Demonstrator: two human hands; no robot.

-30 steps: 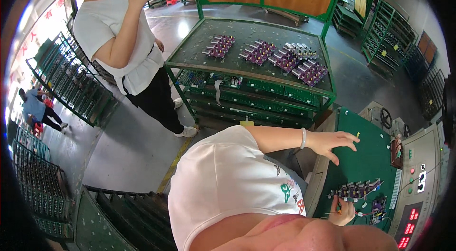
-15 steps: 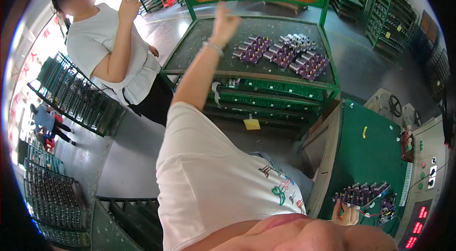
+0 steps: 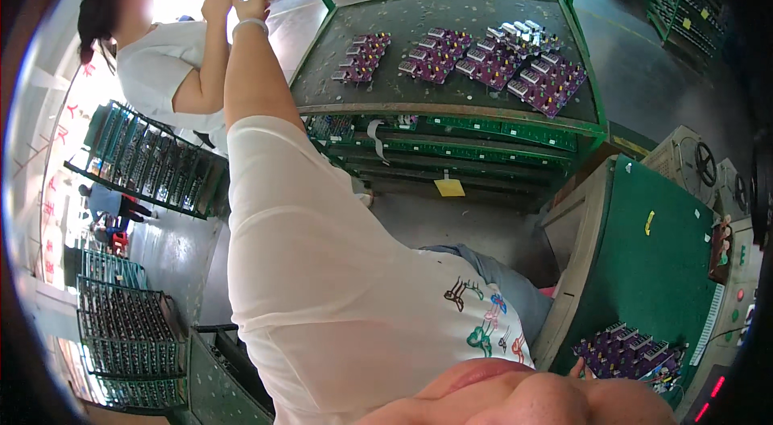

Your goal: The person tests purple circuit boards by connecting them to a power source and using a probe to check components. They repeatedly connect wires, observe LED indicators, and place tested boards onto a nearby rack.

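Note:
My left arm reaches away to the upper left. At its end my left hand point(image 3: 253, 6) is raised in the air with a bracelet at the wrist. Its fingers look partly stretched, with nothing visible in them. Right beside it, in this view, is a co-worker's raised hand point(image 3: 217, 3); whether the two touch I cannot tell. At the lower right, the fingers of my right hand point(image 3: 580, 369) grip the edge of a purple circuit board point(image 3: 624, 351) with several upright parts. Most of that hand is hidden behind the board and my chin.
A dark metal bench point(image 3: 322, 55) carries several purple circuit boards point(image 3: 435, 55). The green-topped worktable point(image 3: 644, 264) stands to the right, beside a control panel point(image 3: 737, 296). Board racks point(image 3: 153, 155) line the left. A co-worker in white point(image 3: 165, 67) stands beyond my arm.
My left hand has swung left from above the bench toward the co-worker, uncovering another board on the bench. The co-worker has turned away. My right hand stays at the board.

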